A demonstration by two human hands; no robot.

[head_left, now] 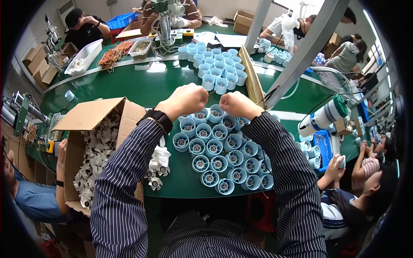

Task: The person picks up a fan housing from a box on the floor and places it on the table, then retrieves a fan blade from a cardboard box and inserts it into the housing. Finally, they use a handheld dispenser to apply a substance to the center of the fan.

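Note:
My left hand [186,100] and my right hand [239,105] are held close together, both with fingers curled closed. They hover at the far edge of a cluster of light-blue round plastic housings [214,147], which stand open side up with spokes and a small metal centre inside. Anything between my fingertips is hidden or too small to name; a thin dark line shows beside the left fingertips. Just beyond my hands stands a second group of light-blue housings [220,85]. Several white bladed parts [155,183] lie near my left forearm.
An open cardboard box [72,172] full of white bladed parts [97,159] stands left of my arm. A wooden strip [251,75] and a grey metal post [297,60] border the green table [120,86] at right. Co-workers sit on both sides and across.

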